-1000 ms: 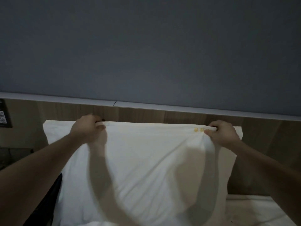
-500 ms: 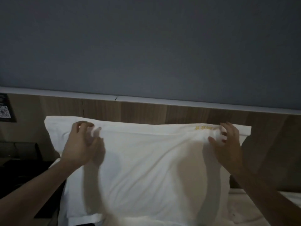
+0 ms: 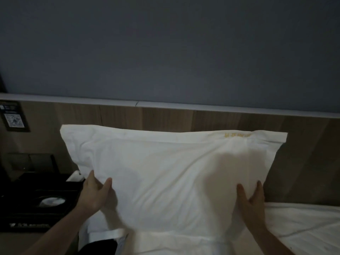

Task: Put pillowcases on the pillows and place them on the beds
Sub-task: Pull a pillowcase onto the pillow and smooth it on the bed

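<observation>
White cotton, near: I see the bed [image 3: 303, 223] sheet at lower right, lightly creased, under the pillow's bottom edge.
Left hand [image 3: 93, 196]: fingers straight and spread, thumb out, pressed flat on the lower left flank of the pillow [image 3: 165, 172]; nothing gripped.
Right hand [image 3: 251, 201]: likewise splayed, palm against the lower right flank; nothing gripped.
Pillow: already in its pillowcase, standing on the bed and leaning back on the wooden headboard [image 3: 165, 116]; flanged top edge with yellow embroidery [image 3: 237, 135] at upper right.
Step, my reading: squaring and plumping the placed pillow.
Method note: I would press both sides inward evenly, keep palms flat so the case does not wrinkle, and check the flange lies level along the headboard.
Left side: dark bedside tabletop [image 3: 36, 208], items too dim to identify.
Far: grey wall [image 3: 165, 52]; framed placard [image 3: 14, 116] at left.
</observation>
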